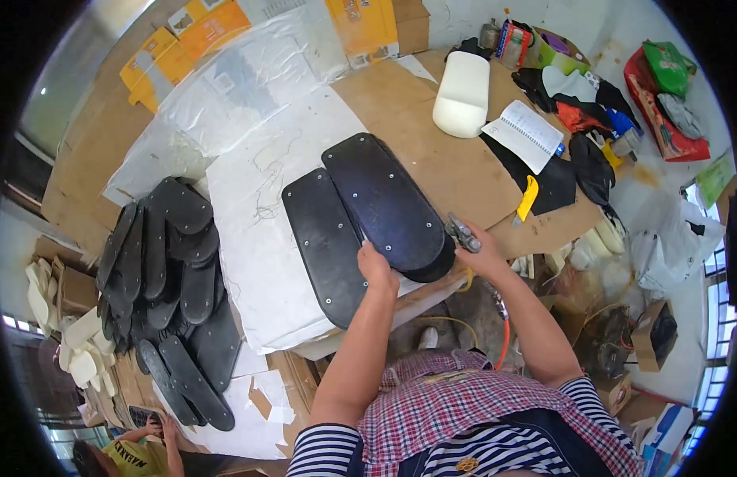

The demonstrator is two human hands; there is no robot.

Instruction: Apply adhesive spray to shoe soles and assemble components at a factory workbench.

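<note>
Black, stiff and studded along its rim, the upper panel (pixel 383 200) is laid slantwise over a second, like panel (pixel 325 246) on the white sheet (pixel 249 222) covering the cardboard-topped bench (pixel 432 151). All positions are given from the upper panel.

At its near edge, the left hand (pixel 376 266) is pressed down, fingers curled over the rim; the panel is pinned rather than lifted. At its right-hand near corner, the right hand (pixel 481 253) is closed around a metal hand tool (pixel 462 232) (its type cannot be told), whose nose is brought against the panel's edge.

Beyond the panel, a white foam block (pixel 462 94) and an open notebook (pixel 527 133) are noted; to its right, a yellow knife (pixel 527 197). Well to its left, a heap of black sole-shaped pieces (pixel 166 278) is stacked.

Step in hand, as judged: the edge is being worked with the tool while the piece is steadied. The next move would call for firm downward pressure from the left hand and for the tool to be kept square to the rim, so that slipping toward the fingers is avoided.
</note>
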